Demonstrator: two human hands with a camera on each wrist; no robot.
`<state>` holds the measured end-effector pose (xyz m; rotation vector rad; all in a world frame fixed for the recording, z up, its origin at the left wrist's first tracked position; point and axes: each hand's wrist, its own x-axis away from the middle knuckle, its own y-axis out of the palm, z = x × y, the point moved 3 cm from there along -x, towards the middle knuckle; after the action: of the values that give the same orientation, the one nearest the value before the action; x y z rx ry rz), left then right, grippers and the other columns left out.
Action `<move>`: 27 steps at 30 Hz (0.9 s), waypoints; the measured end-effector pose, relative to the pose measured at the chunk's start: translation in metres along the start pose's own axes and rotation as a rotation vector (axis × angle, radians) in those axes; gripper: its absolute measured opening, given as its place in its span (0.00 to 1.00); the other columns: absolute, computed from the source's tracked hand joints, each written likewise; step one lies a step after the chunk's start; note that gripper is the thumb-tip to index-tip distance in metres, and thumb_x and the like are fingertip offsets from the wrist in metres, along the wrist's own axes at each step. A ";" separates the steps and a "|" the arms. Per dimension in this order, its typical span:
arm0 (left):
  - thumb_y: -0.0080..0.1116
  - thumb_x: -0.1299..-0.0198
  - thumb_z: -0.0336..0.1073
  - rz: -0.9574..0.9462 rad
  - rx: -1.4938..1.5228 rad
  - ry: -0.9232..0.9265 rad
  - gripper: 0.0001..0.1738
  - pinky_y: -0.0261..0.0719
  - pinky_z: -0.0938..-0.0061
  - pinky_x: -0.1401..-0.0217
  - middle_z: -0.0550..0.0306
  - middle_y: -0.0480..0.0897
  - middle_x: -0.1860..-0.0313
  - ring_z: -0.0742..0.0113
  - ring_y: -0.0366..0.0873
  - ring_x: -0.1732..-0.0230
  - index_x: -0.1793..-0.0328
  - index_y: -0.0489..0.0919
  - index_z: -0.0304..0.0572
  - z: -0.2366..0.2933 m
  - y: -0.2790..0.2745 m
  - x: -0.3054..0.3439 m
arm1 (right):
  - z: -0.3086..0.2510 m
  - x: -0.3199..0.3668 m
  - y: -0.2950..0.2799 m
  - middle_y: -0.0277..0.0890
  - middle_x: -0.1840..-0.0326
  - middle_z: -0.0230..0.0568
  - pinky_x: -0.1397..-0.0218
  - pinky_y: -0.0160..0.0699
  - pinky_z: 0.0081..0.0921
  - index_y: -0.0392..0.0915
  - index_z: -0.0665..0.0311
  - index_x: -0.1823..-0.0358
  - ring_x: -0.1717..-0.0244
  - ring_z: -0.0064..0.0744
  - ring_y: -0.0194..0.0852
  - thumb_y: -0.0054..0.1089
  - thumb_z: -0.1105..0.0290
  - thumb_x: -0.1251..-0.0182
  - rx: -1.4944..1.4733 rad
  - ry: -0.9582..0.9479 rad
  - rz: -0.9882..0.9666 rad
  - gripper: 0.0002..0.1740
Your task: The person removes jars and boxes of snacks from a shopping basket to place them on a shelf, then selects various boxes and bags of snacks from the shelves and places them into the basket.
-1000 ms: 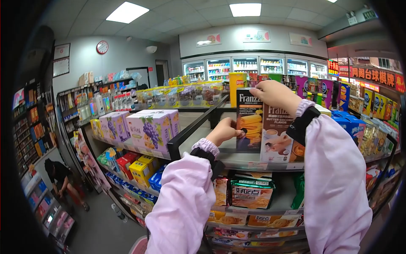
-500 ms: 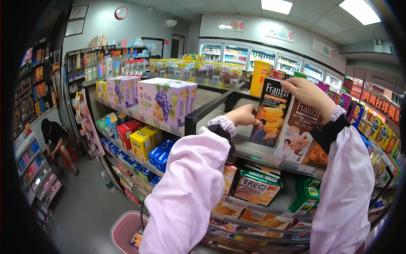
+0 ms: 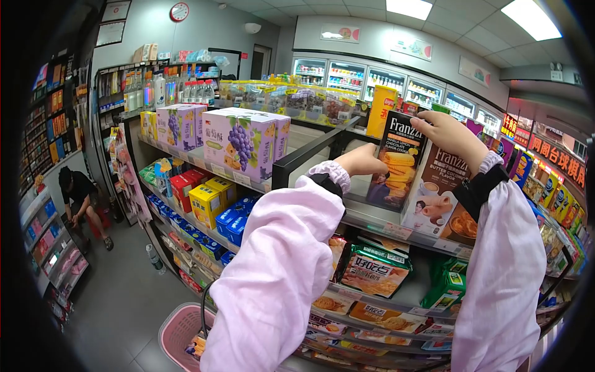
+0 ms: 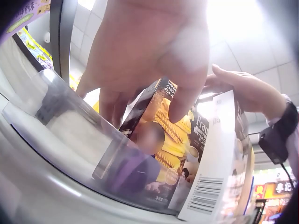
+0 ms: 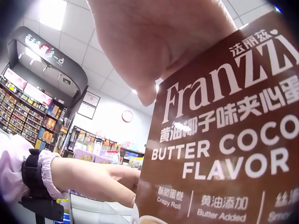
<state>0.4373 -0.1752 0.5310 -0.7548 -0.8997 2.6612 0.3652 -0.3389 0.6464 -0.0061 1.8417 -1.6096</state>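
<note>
Head view: black box (image 3: pixel 400 167) on shelf (image 3: pixel 367 218), approx 2-3 o'clock; L hand (image 3: pixel 362 160) pinching its 9 o'clock side, R hand (image 3: pixel 455 137) up top, grip unclear. Prob. light, stiff, crushable; hold side edges.

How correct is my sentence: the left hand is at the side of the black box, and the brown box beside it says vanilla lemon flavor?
The flavor is wrong: the brown box says butter coconut flavor, as the head view shows. The left hand is indeed at the side of the black box, and the brown box is beside it.
</note>
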 end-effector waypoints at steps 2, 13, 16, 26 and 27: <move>0.64 0.53 0.41 0.048 0.041 0.046 0.39 0.74 0.73 0.55 0.45 0.79 0.58 0.62 0.78 0.60 0.39 0.63 0.24 -0.002 0.001 -0.002 | 0.000 -0.001 0.000 0.73 0.50 0.55 0.45 0.68 0.32 0.70 0.71 0.47 0.48 0.48 0.71 0.42 0.50 0.32 0.002 0.002 0.004 0.29; 0.63 0.48 0.33 0.126 0.033 0.120 0.31 0.74 0.75 0.59 0.46 0.79 0.59 0.67 0.79 0.63 0.40 0.65 0.26 -0.014 0.002 -0.011 | 0.000 -0.002 0.003 0.75 0.54 0.55 0.47 0.69 0.34 0.73 0.71 0.51 0.51 0.49 0.73 0.44 0.53 0.34 0.044 -0.024 0.059 0.26; 0.61 0.46 0.33 0.097 0.033 0.096 0.31 0.74 0.74 0.57 0.46 0.79 0.58 0.67 0.78 0.62 0.39 0.63 0.27 -0.014 0.001 -0.011 | 0.005 -0.004 0.006 0.77 0.59 0.55 0.51 0.71 0.36 0.76 0.70 0.55 0.55 0.50 0.74 0.44 0.50 0.35 0.047 -0.091 0.124 0.26; 0.65 0.51 0.38 0.003 0.110 0.036 0.35 0.73 0.75 0.55 0.49 0.79 0.57 0.68 0.76 0.57 0.39 0.64 0.29 -0.015 0.002 -0.010 | 0.004 -0.006 0.013 0.75 0.57 0.58 0.49 0.71 0.37 0.74 0.74 0.55 0.53 0.52 0.73 0.46 0.50 0.36 0.175 -0.024 0.147 0.29; 0.65 0.51 0.38 0.005 0.103 0.037 0.35 0.73 0.75 0.55 0.49 0.79 0.57 0.68 0.76 0.57 0.39 0.64 0.29 -0.012 0.002 -0.008 | 0.002 -0.006 0.013 0.76 0.60 0.58 0.50 0.72 0.38 0.75 0.74 0.59 0.55 0.52 0.75 0.46 0.48 0.37 0.187 -0.052 0.192 0.29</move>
<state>0.4504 -0.1736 0.5249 -0.7801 -0.7455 2.6658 0.3766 -0.3352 0.6375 0.2038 1.5942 -1.6232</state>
